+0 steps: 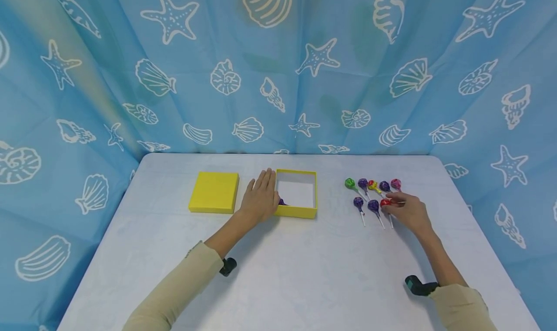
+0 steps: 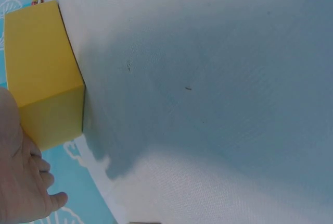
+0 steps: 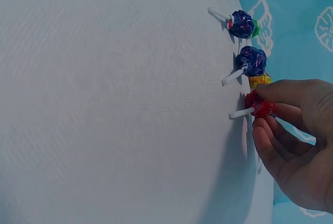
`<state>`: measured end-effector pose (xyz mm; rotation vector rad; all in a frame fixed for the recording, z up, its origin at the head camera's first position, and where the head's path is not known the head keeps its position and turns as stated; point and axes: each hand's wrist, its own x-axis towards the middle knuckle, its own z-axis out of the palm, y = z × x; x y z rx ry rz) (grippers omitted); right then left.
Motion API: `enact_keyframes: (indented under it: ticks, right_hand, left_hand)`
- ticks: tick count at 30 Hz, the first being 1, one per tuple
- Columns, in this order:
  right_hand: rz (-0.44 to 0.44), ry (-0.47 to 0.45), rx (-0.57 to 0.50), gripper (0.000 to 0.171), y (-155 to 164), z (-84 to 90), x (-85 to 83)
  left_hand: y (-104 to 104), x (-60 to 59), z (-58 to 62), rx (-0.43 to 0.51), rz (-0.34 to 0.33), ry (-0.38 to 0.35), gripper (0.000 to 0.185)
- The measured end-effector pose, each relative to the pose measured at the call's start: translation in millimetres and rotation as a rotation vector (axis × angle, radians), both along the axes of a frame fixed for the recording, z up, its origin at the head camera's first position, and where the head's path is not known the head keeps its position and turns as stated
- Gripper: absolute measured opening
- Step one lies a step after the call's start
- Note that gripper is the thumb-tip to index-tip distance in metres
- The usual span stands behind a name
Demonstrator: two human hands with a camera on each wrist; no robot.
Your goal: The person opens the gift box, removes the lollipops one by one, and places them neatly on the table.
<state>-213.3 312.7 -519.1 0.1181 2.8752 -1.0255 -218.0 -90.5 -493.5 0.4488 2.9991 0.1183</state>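
Observation:
At the box's left side my left hand (image 1: 260, 198) rests with its fingers extended, touching the wall. The open yellow box (image 1: 296, 212) has a white inside, and a purple lollipop (image 1: 282, 202) partly shows in its near left corner, the rest hidden by the hand. On the right, my right hand (image 1: 408, 212) pinches the wrapped head of a red lollipop (image 3: 259, 104) between thumb and fingers; its white stick points toward the near edge. Beside it lie two purple lollipops (image 3: 252, 61). Behind is a row of several more, including a green lollipop (image 1: 350, 182) and a yellow-and-red lollipop (image 1: 373, 186).
A yellow lid (image 1: 214, 192) lies left of the box. All of it stands on a white-covered table (image 1: 304, 273). A blue curtain (image 1: 278, 89) with white shells and starfish hangs behind and at both sides.

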Motion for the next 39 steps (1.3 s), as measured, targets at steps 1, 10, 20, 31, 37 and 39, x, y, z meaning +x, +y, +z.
enact_keyframes:
  ticks: [1, 10, 20, 31, 37, 39]
  right_hand:
    - [-0.002, 0.002, 0.000, 0.043, 0.1, 0.3, 0.2]
    - [0.002, 0.054, -0.002, 0.042, 4.9, -5.0, 1.0]
    - [0.029, 0.203, -0.022, 0.039, -16.1, 14.6, -3.9]
    - [0.369, 0.129, -0.198, 0.034, -111.7, 53.3, -13.5]
    - [0.511, 0.081, -0.227, 0.036, -165.6, 52.8, -15.9]
    - [0.530, 0.079, -0.234, 0.036, -180.3, 50.4, -19.5]
  left_hand:
    - [0.2, -0.1, -0.3, -0.002, 0.001, 0.002, 0.063]
    - [0.1, -1.8, -3.7, 0.002, -0.002, 0.006, 0.063]
    - [-0.1, -2.0, -3.8, -0.009, 0.005, 0.005, 0.064]
    - [0.9, -2.7, -4.4, -0.003, 0.015, -0.013, 0.064]
    - [0.8, -3.0, -4.1, -0.005, 0.006, -0.015, 0.064]
    - [1.0, -3.4, -4.7, -0.012, 0.010, -0.010, 0.064]
